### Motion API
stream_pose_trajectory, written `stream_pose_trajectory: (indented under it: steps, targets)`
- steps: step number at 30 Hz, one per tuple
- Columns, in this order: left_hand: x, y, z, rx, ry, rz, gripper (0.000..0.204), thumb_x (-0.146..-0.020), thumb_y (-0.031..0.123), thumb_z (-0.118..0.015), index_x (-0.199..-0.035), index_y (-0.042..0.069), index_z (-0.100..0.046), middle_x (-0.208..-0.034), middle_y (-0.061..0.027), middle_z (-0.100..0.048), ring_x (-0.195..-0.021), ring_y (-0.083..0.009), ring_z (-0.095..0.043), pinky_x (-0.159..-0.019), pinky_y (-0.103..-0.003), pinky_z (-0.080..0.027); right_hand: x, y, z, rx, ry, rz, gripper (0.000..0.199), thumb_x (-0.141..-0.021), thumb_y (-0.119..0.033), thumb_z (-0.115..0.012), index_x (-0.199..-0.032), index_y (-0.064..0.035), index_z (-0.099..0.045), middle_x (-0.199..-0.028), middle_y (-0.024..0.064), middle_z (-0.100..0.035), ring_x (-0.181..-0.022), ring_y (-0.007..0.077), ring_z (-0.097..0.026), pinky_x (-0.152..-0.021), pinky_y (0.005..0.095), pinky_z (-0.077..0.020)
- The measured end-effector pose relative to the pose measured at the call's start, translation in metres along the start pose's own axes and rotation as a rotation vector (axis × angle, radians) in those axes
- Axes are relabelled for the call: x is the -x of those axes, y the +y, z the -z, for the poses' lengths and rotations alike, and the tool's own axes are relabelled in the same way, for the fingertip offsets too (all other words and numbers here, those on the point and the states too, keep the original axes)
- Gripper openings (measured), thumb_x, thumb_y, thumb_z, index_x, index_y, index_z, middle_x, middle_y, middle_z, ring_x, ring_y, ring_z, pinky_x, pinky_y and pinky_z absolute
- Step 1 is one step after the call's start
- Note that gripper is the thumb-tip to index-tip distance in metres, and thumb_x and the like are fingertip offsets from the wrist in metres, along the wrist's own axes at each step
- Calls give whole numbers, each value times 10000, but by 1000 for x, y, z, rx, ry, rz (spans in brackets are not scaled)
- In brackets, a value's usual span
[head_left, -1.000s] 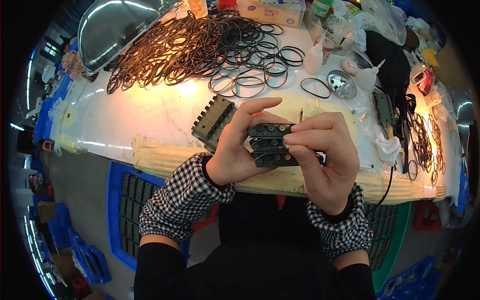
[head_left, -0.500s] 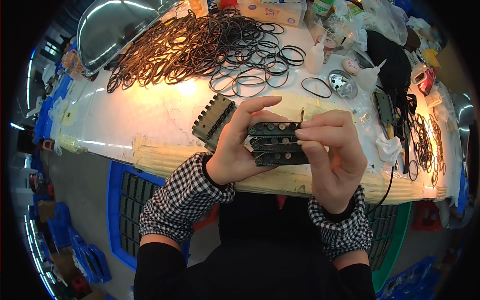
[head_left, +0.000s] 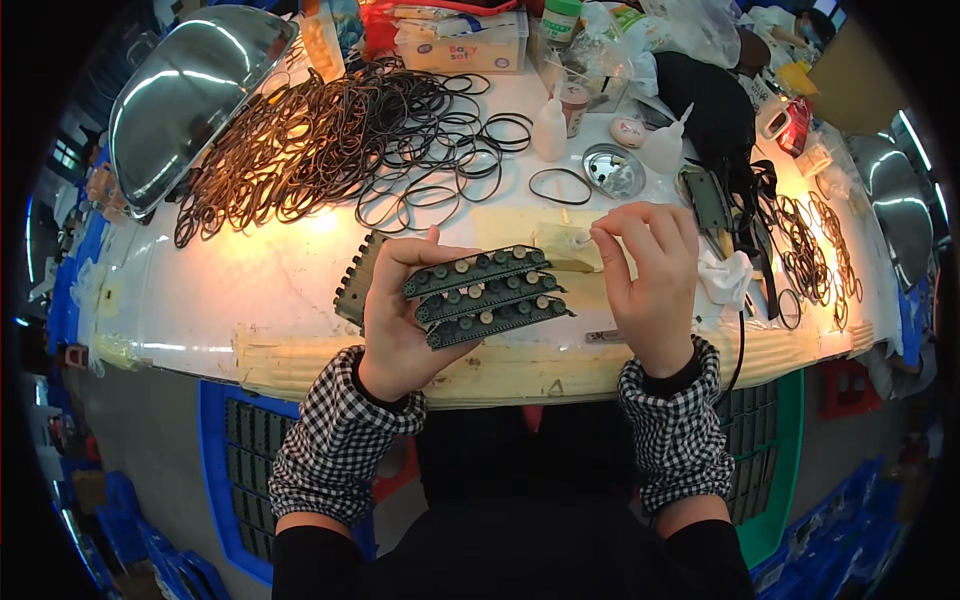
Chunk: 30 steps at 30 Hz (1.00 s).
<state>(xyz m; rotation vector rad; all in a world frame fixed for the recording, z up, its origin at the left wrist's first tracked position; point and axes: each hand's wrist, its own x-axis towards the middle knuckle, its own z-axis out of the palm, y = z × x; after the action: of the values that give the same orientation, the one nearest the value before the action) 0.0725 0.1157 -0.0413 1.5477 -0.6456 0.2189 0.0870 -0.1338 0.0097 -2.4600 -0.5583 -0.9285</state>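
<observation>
My left hand is wrapped round a stack of three dark green toy tank track units, fanned out above the table's front edge. Small round wheels, some pale, line their sides, and black tracks run along their edges. Apart from them on the right, my right hand is pinched over a yellowish patch on the tabletop. Whatever sits between its fingertips is too small to make out. Behind my left hand lies another green piece with a row of dark pegs, partly hidden.
A big heap of black rubber loops covers the back left. White squeeze bottles, a round metal dish and a clear plastic box stand behind. Below the table, a blue tray and a green tray hold green parts.
My right hand has drawn away from the track units to the yellowish patch. The units in my left hand have tilted and fanned apart. The whole view has shifted.
</observation>
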Motion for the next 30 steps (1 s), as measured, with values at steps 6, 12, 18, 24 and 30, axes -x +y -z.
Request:
stream_pose_trajectory:
  steps: [6, 12, 18, 24, 30]
  targets:
    - [-3, 3, -4, -17, -35, -32, 591, -711, 120, -857, -1142, 68, -456, -1128, -87, -665, -1096, -188, -634, -1183, -559, -75, -9, -22, 35, -208, -166, 88, 547, -764, -155, -733, -1262, -7, -561, -1103, 120, -591, -1008, 298, -536, -922, 425, -421]
    - [-6, 32, -13, -224, -187, -36, 533, -658, 172, -886, -1072, 74, -566, -1052, -59, -675, -1018, -209, -663, -1165, -597, -113, 4, -57, 33, -223, -401, 263, 792, -679, -135, -731, -1396, 24, -434, -1059, 124, -587, -980, 288, -559, -943, 419, -445]
    - [-7, 63, -14, -419, -202, -5, 579, -642, 151, -872, -1137, 71, -584, -1092, -62, -629, -976, -214, -659, -1115, -575, -278, 17, -56, 27, -351, -420, 164, 921, -635, -36, -769, -1462, 3, -364, -1056, 153, -585, -942, 316, -586, -863, 389, -482]
    - [9, 70, -20, 11, 26, 176, 695, -674, 11, -794, -1289, 2, -471, -1216, -101, -540, -1159, -206, -542, -1019, -355, -405, 32, -70, 15, -823, -285, -135, 957, -666, 5, -784, -1492, -6, -300, -1081, 142, -605, -981, 276, -618, -880, 349, -494]
    - [20, 67, -34, 528, 109, 447, 608, -715, -12, -770, -1245, -7, -472, -1197, -90, -583, -1159, -174, -541, -1021, -349, -412, 57, -88, -11, -1116, -245, -361, 1012, -690, -9, -787, -1520, -13, -207, -1255, 163, -562, -1095, 254, -615, -931, 347, -492]
